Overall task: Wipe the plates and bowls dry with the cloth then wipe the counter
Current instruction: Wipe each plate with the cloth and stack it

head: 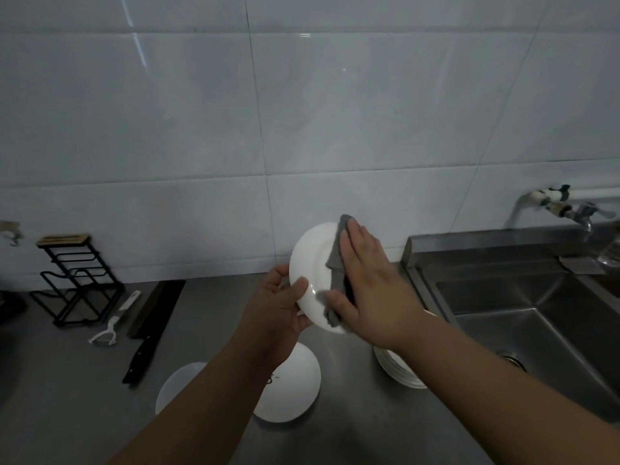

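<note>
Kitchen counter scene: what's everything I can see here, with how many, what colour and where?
held plate: one, white, tilted above the counter, near the wall
cloth: one, grey, pressed on the held plate
plates on counter: two, white, left below the arms
stacked dishes: one pile, white, beside the sink, count unclear
knife: one, dark, on the counter left
peeler: one, white, beside the knife
rack: one, black wire, far left
sink: one, steel, right
tap: one, metal, on the wall above the sink
counter: one, grey steel
left hand: grips the held plate's edge
right hand: presses the cloth flat
</note>
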### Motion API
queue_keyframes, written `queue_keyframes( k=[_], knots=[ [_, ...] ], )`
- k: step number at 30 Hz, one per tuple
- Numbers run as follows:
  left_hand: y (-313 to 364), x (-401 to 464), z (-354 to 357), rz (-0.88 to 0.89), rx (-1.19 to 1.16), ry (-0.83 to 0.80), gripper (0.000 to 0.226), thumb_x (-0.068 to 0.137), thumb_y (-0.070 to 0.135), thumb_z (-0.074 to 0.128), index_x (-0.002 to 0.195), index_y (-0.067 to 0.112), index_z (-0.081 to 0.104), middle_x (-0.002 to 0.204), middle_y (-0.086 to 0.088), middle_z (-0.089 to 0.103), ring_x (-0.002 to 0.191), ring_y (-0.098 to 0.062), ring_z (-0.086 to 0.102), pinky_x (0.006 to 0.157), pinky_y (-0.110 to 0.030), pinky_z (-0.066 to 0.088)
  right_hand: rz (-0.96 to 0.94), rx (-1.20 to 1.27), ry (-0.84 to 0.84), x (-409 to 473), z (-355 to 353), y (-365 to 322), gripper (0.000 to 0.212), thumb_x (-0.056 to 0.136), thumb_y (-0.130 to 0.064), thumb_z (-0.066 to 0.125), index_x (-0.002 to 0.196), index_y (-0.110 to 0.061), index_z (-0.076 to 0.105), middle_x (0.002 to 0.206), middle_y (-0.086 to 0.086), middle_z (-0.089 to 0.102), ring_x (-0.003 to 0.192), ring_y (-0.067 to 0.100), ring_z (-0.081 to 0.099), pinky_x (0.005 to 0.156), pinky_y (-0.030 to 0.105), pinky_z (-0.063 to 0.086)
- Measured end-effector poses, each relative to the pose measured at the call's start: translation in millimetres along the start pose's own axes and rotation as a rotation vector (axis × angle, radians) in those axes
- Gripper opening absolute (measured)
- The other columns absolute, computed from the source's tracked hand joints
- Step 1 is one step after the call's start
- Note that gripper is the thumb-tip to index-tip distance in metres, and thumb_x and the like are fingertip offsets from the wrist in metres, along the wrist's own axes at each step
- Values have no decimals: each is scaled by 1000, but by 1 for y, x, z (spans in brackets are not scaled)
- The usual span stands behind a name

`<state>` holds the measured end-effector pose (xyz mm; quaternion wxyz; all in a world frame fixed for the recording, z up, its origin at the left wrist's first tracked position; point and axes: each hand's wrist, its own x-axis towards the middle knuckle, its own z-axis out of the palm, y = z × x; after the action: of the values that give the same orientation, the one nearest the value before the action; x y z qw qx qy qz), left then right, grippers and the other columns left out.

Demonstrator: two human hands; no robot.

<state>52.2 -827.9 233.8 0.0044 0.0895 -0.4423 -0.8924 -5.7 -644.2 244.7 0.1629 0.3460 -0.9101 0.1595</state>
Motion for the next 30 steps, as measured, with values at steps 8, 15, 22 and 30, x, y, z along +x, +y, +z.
queue_keyframes(
  k=[8, 15, 22, 30],
  knots=[
    [25, 18, -21, 65, -76, 21, 33, 82, 10, 63, 114, 14, 58, 119, -18, 64, 100, -31, 70, 73, -48, 63, -132, 30, 60, -8, 16, 4, 90, 102, -66, 34, 160, 1, 22, 170, 18, 10, 159, 33, 7, 123, 60, 22],
    [32, 24, -33, 55, -148, -24, 43, 85, 9, 60, 127, 11, 54, 122, -16, 70, 106, -31, 70, 83, -51, 61, -84, 181, 90, -13, 31, -28, 90, 101, -65, 40, 158, 3, 27, 171, 16, 11, 159, 32, 4, 126, 56, 18],
    [28, 26, -38, 14, -42, -74, 45, 79, 11, 65, 123, 12, 55, 124, -14, 69, 103, -29, 71, 79, -53, 62, 114, 355, 158, 6, 11, 3, 82, 100, -67, 36, 156, -9, 30, 170, -2, 21, 154, 12, 25, 124, 32, 26],
    [34, 21, -10, 21, 119, -114, 36, 79, 15, 68, 115, 13, 61, 104, -15, 73, 90, -29, 70, 70, -45, 60, -253, 194, 156, 57, -42, 27, 50, 106, -19, 43, 155, -8, 41, 162, 3, 40, 149, 14, 36, 122, 34, 29]
  ],
)
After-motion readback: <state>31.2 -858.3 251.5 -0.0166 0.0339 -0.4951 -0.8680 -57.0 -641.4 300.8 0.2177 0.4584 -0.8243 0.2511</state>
